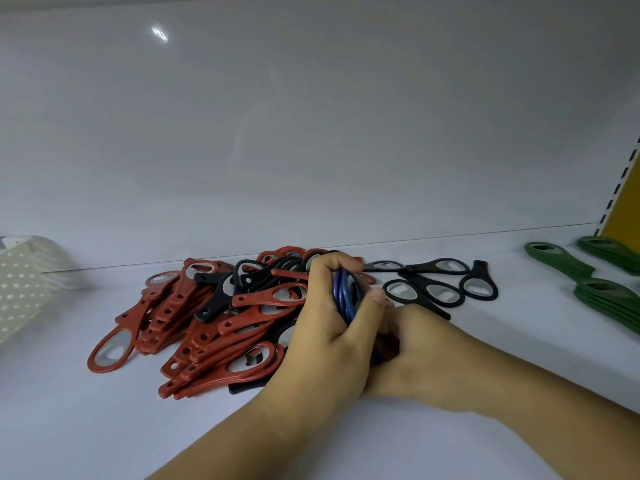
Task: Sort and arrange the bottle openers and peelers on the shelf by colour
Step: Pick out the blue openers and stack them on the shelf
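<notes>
Shelf middle: left hand grips stacked blue bottle openers beside the red pile; right hand adjoins, grip unclear.

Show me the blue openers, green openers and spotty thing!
Blue bottle openers [343, 296]: head view, stacked rims.
Green bottle openers [609, 302]: head view, front pile's stacked rims.
Spotted object [24, 285]: head view, dotted side.

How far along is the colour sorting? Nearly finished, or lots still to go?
Partway, I'd say. Done: the green openers lie stacked apart at the far right. In hand: the left hand grips a bundle of blue openers, with the right hand at its lower end. Left: the red pile has black openers mixed in, with more lying loose beside it.
</notes>
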`<state>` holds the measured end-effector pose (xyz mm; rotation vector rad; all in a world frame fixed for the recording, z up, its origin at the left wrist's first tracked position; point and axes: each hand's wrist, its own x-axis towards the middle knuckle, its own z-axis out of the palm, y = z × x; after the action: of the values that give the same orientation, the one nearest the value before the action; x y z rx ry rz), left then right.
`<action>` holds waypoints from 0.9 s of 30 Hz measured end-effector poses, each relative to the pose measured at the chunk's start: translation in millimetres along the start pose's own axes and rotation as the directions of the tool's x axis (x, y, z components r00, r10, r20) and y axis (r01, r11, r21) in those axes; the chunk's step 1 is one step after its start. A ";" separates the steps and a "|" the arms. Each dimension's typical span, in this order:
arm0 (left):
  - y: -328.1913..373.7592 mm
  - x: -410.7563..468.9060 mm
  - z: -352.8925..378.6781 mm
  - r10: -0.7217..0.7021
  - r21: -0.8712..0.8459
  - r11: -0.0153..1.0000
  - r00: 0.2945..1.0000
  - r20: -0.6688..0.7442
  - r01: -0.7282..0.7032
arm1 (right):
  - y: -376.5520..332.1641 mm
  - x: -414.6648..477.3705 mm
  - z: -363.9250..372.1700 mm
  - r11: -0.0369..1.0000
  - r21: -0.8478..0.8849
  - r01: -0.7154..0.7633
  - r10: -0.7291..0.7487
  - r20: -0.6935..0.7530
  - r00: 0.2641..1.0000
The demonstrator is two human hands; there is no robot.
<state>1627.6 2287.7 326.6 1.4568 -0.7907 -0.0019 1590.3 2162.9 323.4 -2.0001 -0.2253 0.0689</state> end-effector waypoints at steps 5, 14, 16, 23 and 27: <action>-1.8 -2.1 -1.2 0.017 0.031 0.999 0.994 0.106 -0.021 | -0.2 -1.5 -0.6 0.997 0.044 0.063 -0.064 0.023 0.998; -6.9 1.5 -12.7 0.006 0.100 0.994 0.938 0.346 -0.043 | 1.9 -9.6 -39.5 0.917 -0.395 -0.051 0.059 0.006 0.998; -7.0 2.7 -13.2 0.008 0.096 0.995 0.947 0.322 -0.041 | 6.6 -8.2 -41.0 0.901 -0.432 -0.046 0.047 -0.009 0.999; -12.4 0.9 -11.6 -0.058 0.067 0.997 0.961 0.271 0.041 | 10.2 -4.7 -33.5 0.878 -0.472 -0.073 0.079 -0.007 0.997; -9.5 0.6 -12.0 -0.072 0.016 0.997 0.959 0.275 0.071 | 6.4 -6.1 -33.5 0.881 -0.466 -0.087 0.100 0.005 0.995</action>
<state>1638.1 2296.4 319.5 1.5090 -0.9628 -0.2629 1590.2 2129.2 331.6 -2.4933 -0.1737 0.1142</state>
